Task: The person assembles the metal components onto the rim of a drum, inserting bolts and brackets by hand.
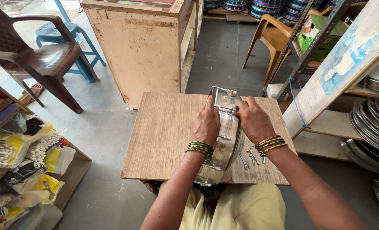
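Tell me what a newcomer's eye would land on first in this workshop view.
First, the shiny metal drum hoop standing on edge on the small wooden table at the centre, with the left hand and right hand both gripping a tension rod at its top. Next, the loose bolts beside the right wrist. Then the dark brown plastic chair at upper left.

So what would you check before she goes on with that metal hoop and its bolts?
1. Metal drum hoop resting on edge on the wooden board: ok.
2. Left hand steadying the hoop's top: ok.
3. Right hand at the tension rod: ok.
4. Rod seated in its bracket: cannot tell.
5. Spare bolts lying on the board beside the right wrist: ok.
6. Board stable on its support: cannot tell.
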